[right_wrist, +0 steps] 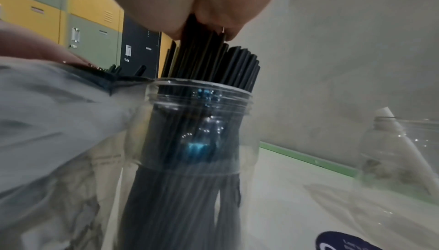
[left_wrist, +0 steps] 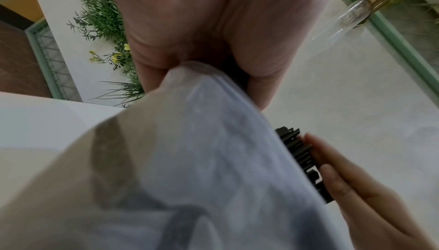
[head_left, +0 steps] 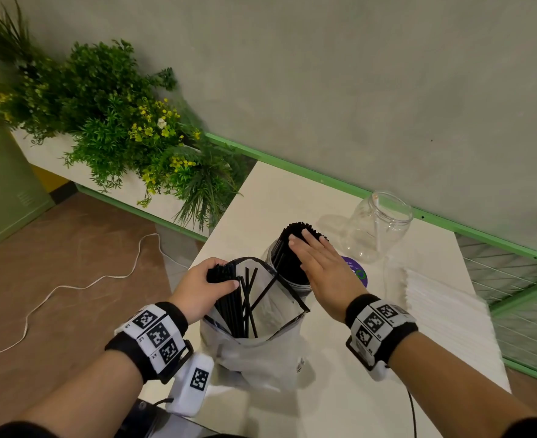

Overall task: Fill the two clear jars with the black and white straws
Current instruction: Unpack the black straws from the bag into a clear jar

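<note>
Your left hand (head_left: 202, 287) grips a black straw bundle (head_left: 221, 275) in the bag (head_left: 260, 343), long axis upright; the near-full jar (head_left: 292, 273) stands just right of those fingers, under your flat right hand (head_left: 320, 267).

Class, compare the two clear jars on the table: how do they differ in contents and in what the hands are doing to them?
The near jar is packed with black straws; the far jar holds just one white straw. The right hand lies flat on the near jar's straw tops; no hand touches the far jar. Both are clear, lidless and upright.
</note>
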`<action>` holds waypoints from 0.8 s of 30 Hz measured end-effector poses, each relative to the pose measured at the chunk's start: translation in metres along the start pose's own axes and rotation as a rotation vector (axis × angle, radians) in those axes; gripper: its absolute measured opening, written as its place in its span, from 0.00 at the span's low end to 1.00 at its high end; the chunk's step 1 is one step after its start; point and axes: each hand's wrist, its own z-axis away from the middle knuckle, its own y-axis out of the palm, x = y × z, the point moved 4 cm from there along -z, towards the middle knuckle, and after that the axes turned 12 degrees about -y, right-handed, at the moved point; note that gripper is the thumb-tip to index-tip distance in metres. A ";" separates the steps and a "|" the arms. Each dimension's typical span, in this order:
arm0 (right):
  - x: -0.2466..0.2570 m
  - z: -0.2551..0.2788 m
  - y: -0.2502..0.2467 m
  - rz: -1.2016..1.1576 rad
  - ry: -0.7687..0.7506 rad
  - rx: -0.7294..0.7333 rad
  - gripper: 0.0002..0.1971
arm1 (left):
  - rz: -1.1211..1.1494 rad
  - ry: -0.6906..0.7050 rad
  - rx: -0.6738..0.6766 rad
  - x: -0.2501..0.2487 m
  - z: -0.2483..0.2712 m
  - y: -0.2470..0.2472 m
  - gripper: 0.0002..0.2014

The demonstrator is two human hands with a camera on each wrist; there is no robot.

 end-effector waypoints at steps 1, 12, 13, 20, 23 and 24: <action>-0.002 0.001 0.000 0.021 0.006 0.035 0.25 | -0.003 -0.001 -0.003 0.000 0.000 -0.001 0.08; -0.026 -0.007 -0.005 0.006 0.085 0.238 0.43 | -0.010 -0.006 -0.017 0.000 0.000 -0.003 0.08; -0.028 -0.014 -0.006 -0.001 0.094 0.226 0.44 | -0.013 -0.009 -0.019 0.000 0.000 -0.003 0.08; -0.041 -0.057 -0.004 -0.026 0.015 0.306 0.53 | -0.019 -0.029 -0.027 0.001 -0.002 -0.006 0.09; -0.044 -0.068 -0.004 -0.041 -0.001 0.349 0.47 | -0.011 -0.027 -0.042 0.001 -0.002 -0.008 0.09; -0.045 -0.069 -0.004 -0.034 0.004 0.351 0.44 | -0.010 -0.026 -0.045 0.001 -0.002 -0.009 0.09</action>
